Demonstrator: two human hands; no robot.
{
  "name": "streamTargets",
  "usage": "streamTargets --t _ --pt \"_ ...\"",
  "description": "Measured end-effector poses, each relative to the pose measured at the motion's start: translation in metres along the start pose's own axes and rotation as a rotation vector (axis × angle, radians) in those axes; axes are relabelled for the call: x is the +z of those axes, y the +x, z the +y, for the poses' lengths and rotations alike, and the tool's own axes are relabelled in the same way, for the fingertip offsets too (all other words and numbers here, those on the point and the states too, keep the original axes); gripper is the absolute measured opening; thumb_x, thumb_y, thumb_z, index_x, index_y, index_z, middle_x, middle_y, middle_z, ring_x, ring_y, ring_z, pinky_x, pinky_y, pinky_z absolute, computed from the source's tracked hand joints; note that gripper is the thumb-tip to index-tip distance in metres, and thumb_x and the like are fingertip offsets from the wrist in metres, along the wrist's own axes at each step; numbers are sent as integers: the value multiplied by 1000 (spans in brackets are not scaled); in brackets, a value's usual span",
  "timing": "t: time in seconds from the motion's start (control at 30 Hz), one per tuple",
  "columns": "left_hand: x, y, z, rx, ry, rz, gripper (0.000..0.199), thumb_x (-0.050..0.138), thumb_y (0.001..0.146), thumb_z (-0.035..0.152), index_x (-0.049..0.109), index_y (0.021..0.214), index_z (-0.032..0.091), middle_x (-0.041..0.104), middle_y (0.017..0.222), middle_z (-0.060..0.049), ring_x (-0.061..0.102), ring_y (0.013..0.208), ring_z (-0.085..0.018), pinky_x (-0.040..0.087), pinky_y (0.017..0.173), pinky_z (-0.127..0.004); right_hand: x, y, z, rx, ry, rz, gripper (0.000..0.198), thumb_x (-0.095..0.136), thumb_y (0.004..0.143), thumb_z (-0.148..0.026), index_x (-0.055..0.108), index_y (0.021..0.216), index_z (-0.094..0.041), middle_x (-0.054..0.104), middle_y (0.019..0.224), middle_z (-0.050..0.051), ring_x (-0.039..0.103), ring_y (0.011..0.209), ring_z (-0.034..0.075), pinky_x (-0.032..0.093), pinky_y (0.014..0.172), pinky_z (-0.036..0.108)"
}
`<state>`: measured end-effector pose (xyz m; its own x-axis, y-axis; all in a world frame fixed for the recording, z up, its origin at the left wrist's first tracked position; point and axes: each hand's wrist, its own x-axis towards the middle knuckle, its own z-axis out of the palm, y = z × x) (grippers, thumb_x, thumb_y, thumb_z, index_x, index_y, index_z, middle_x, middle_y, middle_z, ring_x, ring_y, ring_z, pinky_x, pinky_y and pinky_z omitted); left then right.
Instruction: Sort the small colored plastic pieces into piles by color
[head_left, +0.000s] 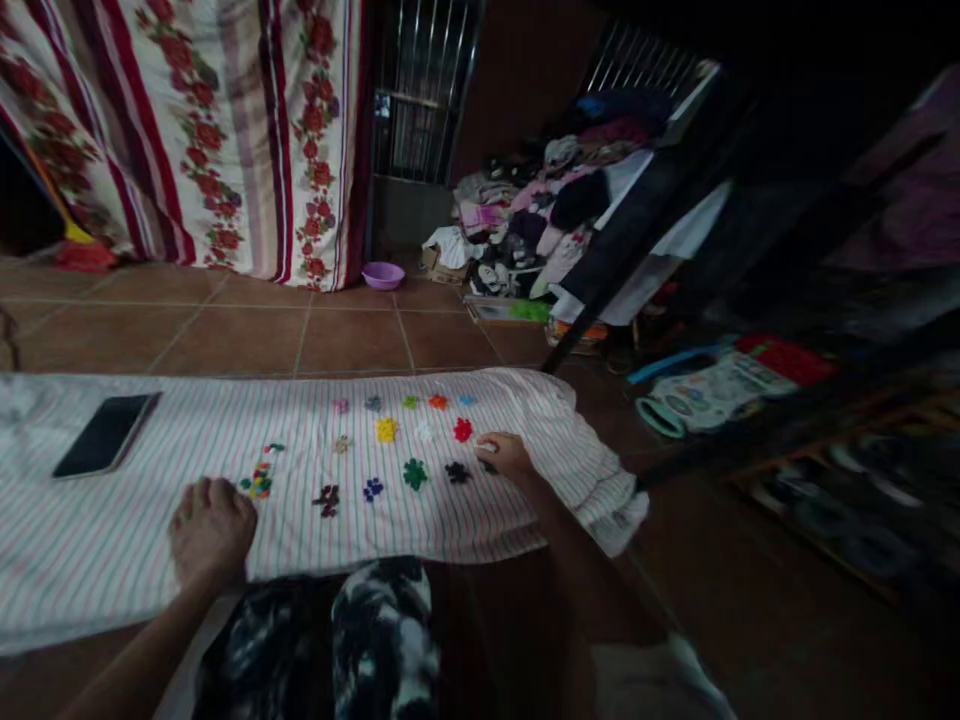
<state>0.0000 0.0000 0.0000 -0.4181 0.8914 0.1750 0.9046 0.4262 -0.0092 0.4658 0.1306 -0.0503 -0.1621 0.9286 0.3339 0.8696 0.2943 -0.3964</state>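
Dark pieces [488,467] partly behind right hand [510,457]

Dimly lit throughout; brightest on the curtain [247,140] and striped cloth [187,425], with faint glints along the window bars [418,98]. Sunk in near-black shadow at upper right. Soft-edged over the small coloured pieces [415,474]; smeared at the patterned trousers [386,635].

The cloth [450,535] is white with pink and grey stripes. Beside the right hand [511,458] lie a red cluster [463,429] and a black cluster [457,472]; just beyond the left hand [213,525], a multicoloured pile [261,480]; far beyond both, a purple basin [383,277].
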Motion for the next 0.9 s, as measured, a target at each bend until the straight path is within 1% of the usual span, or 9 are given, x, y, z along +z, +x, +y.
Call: streamTargets --t 0.13,0.27,0.43,0.53,0.63,0.77,0.9 --pt "1 -2 0 7 -2 29 30 29 91 26 55 98 12 57 109 -14 53 111 -30 40 88 -37 5 -16 -5 6 -15 30 8 63 70 -24 69 72 -20 72 80 4 63 82 20 41 81 31" --pt "5 -2 -1 3 -12 56 30 30 90 26 55 98 12 57 114 -16 52 112 -31 41 87 -38 7 -28 -9 14 -29 92 13 54 75 -19 66 70 -18 69 77 6 59 79 20 40 79 32" --pt "10 0 -3 14 -18 84 28 31 89 26 56 96 13 59 106 -14 53 110 -30 41 85 -38 11 -36 -11 12 -21 167 17 48 76 -16 65 75 -18 67 79 7 58 81 20 40 79 31" --pt "11 0 -3 17 -18 105 29 31 89 26 56 96 13 60 105 -14 54 108 -30 41 85 -38 13 -38 -11 3 -8 195 18 46 78 -16 64 77 -18 68 83 8 59 84 20 41 81 32" --pt "11 0 -4 12 -22 97 29 32 89 26 56 95 13 60 107 -15 55 107 -30 42 84 -38 15 -39 -10 -3 3 213 16 47 80 -20 63 77 -19 68 84 8 59 84 20 42 82 33" --pt "11 1 -4 8 -35 89 31 32 89 26 57 98 12 59 113 -17 54 110 -31 42 85 -39 17 -42 -10 -17 10 218 12 53 79 -25 63 82 -19 68 88 8 59 86 21 42 82 35" --pt "13 1 -5 -4 -73 81 33 31 88 27 58 100 11 58 115 -20 53 112 -32 41 87 -41 18 -45 -9 -31 10 227 13 50 83 -25 61 82 -19 67 89 8 58 88 22 42 84 36"
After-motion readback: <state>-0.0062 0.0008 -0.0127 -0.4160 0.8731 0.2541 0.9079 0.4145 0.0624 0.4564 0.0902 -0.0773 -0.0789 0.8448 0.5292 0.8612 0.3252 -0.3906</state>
